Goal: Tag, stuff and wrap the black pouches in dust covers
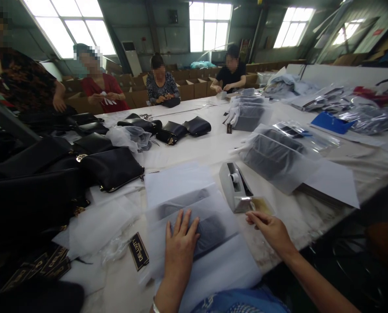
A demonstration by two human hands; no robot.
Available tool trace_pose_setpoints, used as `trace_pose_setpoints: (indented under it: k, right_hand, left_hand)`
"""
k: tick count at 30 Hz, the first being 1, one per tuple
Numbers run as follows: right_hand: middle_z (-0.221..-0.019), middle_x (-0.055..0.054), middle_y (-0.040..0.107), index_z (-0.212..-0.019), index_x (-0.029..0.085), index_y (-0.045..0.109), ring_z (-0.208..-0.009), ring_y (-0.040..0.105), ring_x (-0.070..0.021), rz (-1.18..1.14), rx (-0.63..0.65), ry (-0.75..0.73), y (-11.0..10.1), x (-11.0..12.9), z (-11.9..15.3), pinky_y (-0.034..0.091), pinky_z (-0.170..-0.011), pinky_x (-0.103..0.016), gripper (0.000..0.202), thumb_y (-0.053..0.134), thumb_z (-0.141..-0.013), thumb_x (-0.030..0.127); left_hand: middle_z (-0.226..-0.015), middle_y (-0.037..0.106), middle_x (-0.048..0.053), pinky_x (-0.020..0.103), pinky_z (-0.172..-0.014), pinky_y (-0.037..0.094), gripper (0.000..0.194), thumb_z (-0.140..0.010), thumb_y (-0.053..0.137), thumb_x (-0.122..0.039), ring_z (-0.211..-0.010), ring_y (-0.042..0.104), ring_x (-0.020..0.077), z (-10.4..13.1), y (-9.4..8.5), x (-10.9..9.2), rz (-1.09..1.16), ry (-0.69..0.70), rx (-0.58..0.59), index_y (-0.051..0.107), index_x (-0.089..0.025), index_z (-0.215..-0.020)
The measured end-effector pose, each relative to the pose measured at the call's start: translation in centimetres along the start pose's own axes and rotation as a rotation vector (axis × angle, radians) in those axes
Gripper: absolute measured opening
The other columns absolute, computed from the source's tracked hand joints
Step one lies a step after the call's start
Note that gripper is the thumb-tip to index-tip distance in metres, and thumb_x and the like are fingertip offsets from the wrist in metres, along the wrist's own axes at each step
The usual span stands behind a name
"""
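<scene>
My left hand [181, 241] lies flat with its fingers apart on a dark bag wrapped in translucent white paper [210, 228]. The wrapping rests on larger white sheets [181, 182]. Beside it to the right stands a grey tape dispenser [228, 184]. My right hand [267, 226] is closed in a pinch just in front of the dispenser, on the end of a clear strip of tape [254, 204]. A black tag [138, 252] with gold "DELUXITY" lettering lies at the wrapping's left edge.
Black bags [111, 167] with gold fittings pile up on the left. Wrapped bags [272, 152] lie to the right, near a blue item [332, 123] and heaped clear plastic packaging [373, 115]. Several people stand or sit along the table's far side, before cardboard boxes [199, 88].
</scene>
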State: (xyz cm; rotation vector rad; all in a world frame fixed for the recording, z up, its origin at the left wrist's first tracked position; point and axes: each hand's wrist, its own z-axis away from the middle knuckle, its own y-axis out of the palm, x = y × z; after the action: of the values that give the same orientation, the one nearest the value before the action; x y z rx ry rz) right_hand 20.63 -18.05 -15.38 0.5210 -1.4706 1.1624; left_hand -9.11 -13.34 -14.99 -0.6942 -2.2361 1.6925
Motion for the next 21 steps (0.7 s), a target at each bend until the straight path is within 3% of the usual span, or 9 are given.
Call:
trace_pose_setpoints:
  k: [3, 6, 9, 12, 16, 19, 21]
  right_hand:
    - [-0.086, -0.006, 0.076, -0.089, 0.024, 0.077, -0.082, 0.070, -0.0239, 0.263, 0.221, -0.353, -1.1, 3.3, 0.0, 0.055, -0.078, -0.035, 0.026, 0.064, -0.083, 0.046]
    - [-0.084, -0.004, 0.074, -0.089, 0.025, 0.076, -0.079, 0.067, -0.0195, 0.448, 0.509, -0.661, -0.2, 7.8, -1.3, 0.051, -0.076, -0.030, 0.024, 0.058, -0.090, 0.040]
    - [-0.077, -0.003, 0.071, -0.088, 0.024, 0.075, -0.072, 0.064, -0.0161, 0.544, 0.731, -0.857, 3.1, 11.7, -3.5, 0.047, -0.070, -0.026, 0.026, 0.054, -0.092, 0.039]
    - [-0.073, -0.002, 0.070, -0.081, 0.023, 0.074, -0.068, 0.062, -0.0148, 0.649, 0.891, -0.997, 7.7, 13.7, -6.1, 0.042, -0.066, -0.024, 0.024, 0.057, -0.089, 0.038]
    - [-0.067, -0.001, 0.073, -0.072, 0.025, 0.074, -0.065, 0.063, -0.0168, 0.959, 0.956, -1.088, 12.3, 14.9, -8.6, 0.036, -0.059, -0.025, 0.017, 0.065, -0.082, 0.036]
    - [-0.066, -0.003, 0.073, -0.072, 0.027, 0.075, -0.064, 0.065, -0.0195, 1.121, 0.926, -1.109, 13.7, 15.5, -9.4, 0.034, -0.057, -0.026, 0.017, 0.069, -0.078, 0.042]
    - [-0.067, -0.007, 0.073, -0.075, 0.024, 0.076, -0.066, 0.067, -0.0226, 1.185, 0.870, -1.105, 14.0, 15.7, -9.9, 0.034, -0.057, -0.027, 0.029, 0.071, -0.075, 0.053]
  left_hand:
    - [-0.147, 0.049, 0.004, 0.060, -0.102, 0.043, 0.037, -0.092, 0.056, -0.020, -0.135, 0.045, 0.0304, 0.1, 0.2, 0.0, 0.009, -0.008, -0.001, 0.061, -0.033, -0.126]
    - [-0.148, 0.048, 0.002, 0.061, -0.104, 0.042, 0.039, -0.091, 0.056, -0.019, -0.136, 0.044, 0.0297, 0.2, 0.4, 0.0, 0.020, -0.025, -0.003, 0.060, -0.034, -0.127]
    - [-0.149, 0.047, 0.002, 0.062, -0.104, 0.041, 0.040, -0.091, 0.057, -0.019, -0.137, 0.043, 0.0299, 0.3, 0.5, -0.1, 0.030, -0.031, 0.001, 0.059, -0.034, -0.128]
    - [-0.148, 0.047, 0.003, 0.063, -0.103, 0.042, 0.041, -0.091, 0.059, -0.021, -0.136, 0.045, 0.0303, 0.2, 0.4, -0.1, 0.038, -0.028, 0.006, 0.058, -0.034, -0.129]
    - [-0.146, 0.050, 0.002, 0.063, -0.102, 0.044, 0.038, -0.090, 0.062, -0.029, -0.133, 0.048, 0.0307, 0.2, 0.6, 0.1, 0.066, -0.047, -0.025, 0.059, -0.035, -0.128]
    - [-0.146, 0.050, 0.003, 0.062, -0.102, 0.045, 0.037, -0.089, 0.063, -0.033, -0.133, 0.049, 0.0309, 0.2, 0.8, 0.2, 0.084, -0.057, -0.029, 0.060, -0.035, -0.126]
    - [-0.147, 0.049, 0.002, 0.062, -0.102, 0.045, 0.038, -0.089, 0.063, -0.034, -0.133, 0.048, 0.0306, 0.2, 0.8, 0.2, 0.087, -0.058, -0.018, 0.060, -0.036, -0.126]
